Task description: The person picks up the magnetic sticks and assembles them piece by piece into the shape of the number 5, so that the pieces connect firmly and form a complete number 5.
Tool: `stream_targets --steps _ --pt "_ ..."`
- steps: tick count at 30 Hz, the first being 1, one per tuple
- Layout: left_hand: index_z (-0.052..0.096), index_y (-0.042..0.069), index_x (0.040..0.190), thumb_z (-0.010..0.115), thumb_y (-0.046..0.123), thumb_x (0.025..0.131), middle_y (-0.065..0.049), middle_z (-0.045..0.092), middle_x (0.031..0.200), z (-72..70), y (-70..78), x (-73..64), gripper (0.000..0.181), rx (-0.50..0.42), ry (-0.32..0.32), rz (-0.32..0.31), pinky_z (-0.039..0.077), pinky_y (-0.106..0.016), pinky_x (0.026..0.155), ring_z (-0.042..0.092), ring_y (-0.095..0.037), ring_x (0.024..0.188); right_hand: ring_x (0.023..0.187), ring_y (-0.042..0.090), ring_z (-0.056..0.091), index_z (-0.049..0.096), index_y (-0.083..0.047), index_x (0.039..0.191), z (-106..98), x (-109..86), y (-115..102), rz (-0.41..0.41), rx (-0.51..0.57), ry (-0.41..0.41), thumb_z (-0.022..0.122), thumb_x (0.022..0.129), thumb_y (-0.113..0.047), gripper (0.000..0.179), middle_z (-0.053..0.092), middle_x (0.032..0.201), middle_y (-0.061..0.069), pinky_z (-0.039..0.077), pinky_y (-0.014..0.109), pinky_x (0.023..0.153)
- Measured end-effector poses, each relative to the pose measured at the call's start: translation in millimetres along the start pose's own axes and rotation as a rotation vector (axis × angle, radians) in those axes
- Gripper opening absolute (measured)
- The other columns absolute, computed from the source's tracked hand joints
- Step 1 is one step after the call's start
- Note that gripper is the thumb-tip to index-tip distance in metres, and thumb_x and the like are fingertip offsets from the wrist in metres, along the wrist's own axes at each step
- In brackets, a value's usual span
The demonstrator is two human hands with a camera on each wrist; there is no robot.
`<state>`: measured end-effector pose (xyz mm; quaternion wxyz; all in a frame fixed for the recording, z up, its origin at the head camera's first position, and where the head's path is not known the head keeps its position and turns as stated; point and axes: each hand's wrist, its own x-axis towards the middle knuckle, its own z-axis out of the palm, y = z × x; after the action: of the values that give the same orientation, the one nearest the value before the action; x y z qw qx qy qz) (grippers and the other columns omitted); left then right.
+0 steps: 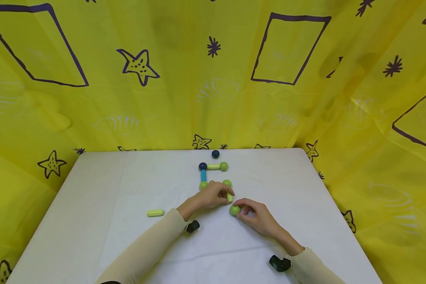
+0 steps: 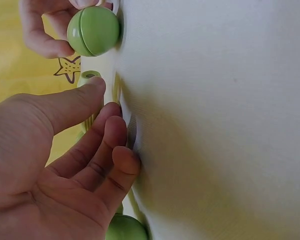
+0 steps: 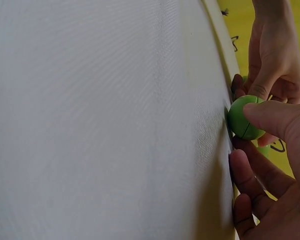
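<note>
My left hand (image 1: pixel 212 195) pinches a light green stick (image 1: pixel 229 197), whose far end meets a green ball (image 1: pixel 227 183). Between the thumb and fingers of my right hand (image 1: pixel 258 216) is another green ball (image 1: pixel 234 210), held low over the white table just short of the stick's near end. In the left wrist view a small gap separates that ball (image 2: pixel 93 31) from the stick. Behind the left hand, a dark blue ball (image 1: pixel 202 166) joins a blue stick (image 1: pixel 203 176) and a light green stick (image 1: pixel 213 167). Those sticks end at green balls, one (image 1: pixel 203 185) partly hidden by the hand.
A loose dark blue ball (image 1: pixel 215 154) lies near the back edge of the white table (image 1: pixel 127 181). Left of the left forearm rests a single light green stick (image 1: pixel 155 213). Yellow curtains (image 1: pixel 177 98) with dark drawings hang behind and along the sides.
</note>
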<state>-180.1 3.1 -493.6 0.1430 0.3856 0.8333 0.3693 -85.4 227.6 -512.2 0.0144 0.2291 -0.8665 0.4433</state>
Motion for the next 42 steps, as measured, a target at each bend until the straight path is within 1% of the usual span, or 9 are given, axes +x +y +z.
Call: stream_targets --steps 6,14,20,27,34,39,42 --pt "0.074 0.006 0.115 0.075 0.003 0.092 -0.001 0.07 0.084 -1.9 1.0 -1.1 0.023 -0.008 -0.005 -0.003 0.049 -0.023 0.073 0.059 -0.006 0.075 0.073 0.007 0.06 0.072 -0.012 0.119 4.5 4.1 -2.3 -0.015 -0.008 0.003 0.078 0.09 -0.005 0.031 0.072 0.103 -0.003 0.05 0.028 0.068" --pt "0.074 0.005 0.114 0.074 0.003 0.093 0.001 0.069 0.084 -2.0 0.8 -1.5 0.021 -0.015 -0.006 0.014 0.049 -0.023 0.074 0.058 -0.006 0.075 0.073 0.007 0.06 0.071 -0.012 0.121 6.7 8.3 -4.5 0.018 -0.005 -0.018 0.077 0.092 -0.007 0.03 0.072 0.104 -0.001 0.05 0.027 0.068" --pt "0.075 0.006 0.113 0.074 0.003 0.093 0.002 0.069 0.083 -1.1 -0.9 -1.0 0.021 -0.013 -0.003 0.014 0.049 -0.023 0.073 0.058 -0.007 0.074 0.072 0.007 0.059 0.071 -0.012 0.121 7.1 8.9 -5.3 0.024 -0.008 -0.015 0.077 0.091 -0.006 0.031 0.072 0.102 -0.001 0.049 0.027 0.067" --pt "0.075 0.007 0.112 0.074 0.003 0.093 0.002 0.068 0.083 -1.1 -1.3 -1.0 0.02 -0.005 -0.002 0.023 0.048 -0.023 0.073 0.057 -0.007 0.073 0.069 0.007 0.058 0.071 -0.014 0.12 7.0 8.9 -4.7 0.018 -0.026 0.01 0.079 0.09 -0.005 0.033 0.071 0.1 -0.002 0.048 0.026 0.065" --pt "0.075 0.006 0.113 0.074 0.004 0.093 0.002 0.068 0.083 -1.7 -1.4 -0.4 0.019 -0.003 -0.003 0.031 0.048 -0.022 0.073 0.057 -0.006 0.073 0.069 0.006 0.058 0.071 -0.015 0.121 6.1 10.0 -4.6 0.032 -0.042 0.0 0.078 0.091 -0.007 0.032 0.07 0.098 -0.003 0.047 0.026 0.065" --pt "0.075 0.006 0.113 0.074 0.005 0.094 0.002 0.069 0.085 -2.4 -0.6 -1.0 0.019 -0.006 -0.005 0.033 0.048 -0.022 0.074 0.057 -0.006 0.074 0.07 0.006 0.058 0.07 -0.015 0.122 5.4 10.5 -5.3 0.032 -0.04 -0.009 0.078 0.091 -0.007 0.033 0.071 0.104 -0.001 0.048 0.026 0.066" --pt "0.074 0.005 0.115 0.073 0.003 0.094 -0.001 0.07 0.087 -2.9 0.0 -3.1 0.021 -0.009 -0.001 0.032 0.049 -0.022 0.075 0.058 -0.007 0.076 0.071 0.006 0.059 0.07 -0.014 0.122 5.2 10.4 -5.2 0.031 -0.034 -0.013 0.077 0.091 -0.006 0.033 0.072 0.108 0.001 0.049 0.026 0.067"
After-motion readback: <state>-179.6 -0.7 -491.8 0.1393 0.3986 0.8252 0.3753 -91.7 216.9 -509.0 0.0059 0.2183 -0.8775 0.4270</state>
